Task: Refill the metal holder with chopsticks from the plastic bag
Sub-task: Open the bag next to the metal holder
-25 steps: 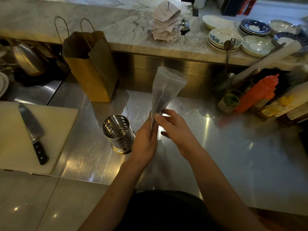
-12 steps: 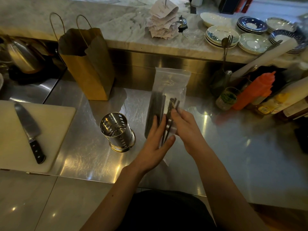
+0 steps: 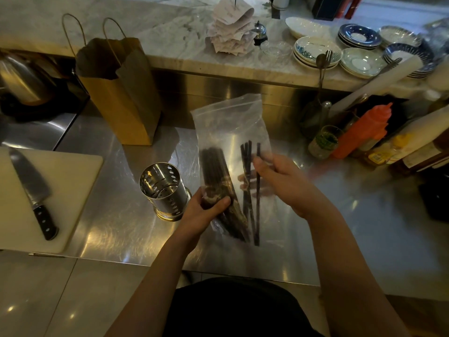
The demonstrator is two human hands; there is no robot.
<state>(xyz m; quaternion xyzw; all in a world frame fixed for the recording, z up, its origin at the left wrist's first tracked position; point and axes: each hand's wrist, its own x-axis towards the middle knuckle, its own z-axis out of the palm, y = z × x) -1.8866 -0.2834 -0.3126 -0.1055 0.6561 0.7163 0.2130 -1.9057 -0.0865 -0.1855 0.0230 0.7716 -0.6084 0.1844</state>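
Note:
A clear plastic bag (image 3: 230, 122) with dark chopsticks (image 3: 215, 171) inside is held upright over the steel counter. My left hand (image 3: 206, 211) grips the bag's lower left around a thick bundle of chopsticks. My right hand (image 3: 284, 181) holds the bag's right side, fingers behind the plastic, thumb in front near a few loose chopsticks (image 3: 250, 190). The perforated metal holder (image 3: 165, 188) stands upright and looks empty, just left of my left hand.
A brown paper bag (image 3: 121, 91) stands behind the holder. A white cutting board (image 3: 70, 190) with a knife (image 3: 34, 190) lies at left. An orange squeeze bottle (image 3: 362, 130), jars and bottles crowd the right. Stacked plates (image 3: 315, 52) and a receipt spike sit on the marble ledge.
The bag has been turned from edge-on to flat toward me, showing the chopsticks. My hands have spread apart, left onto the bundle, right to the bag's right side.

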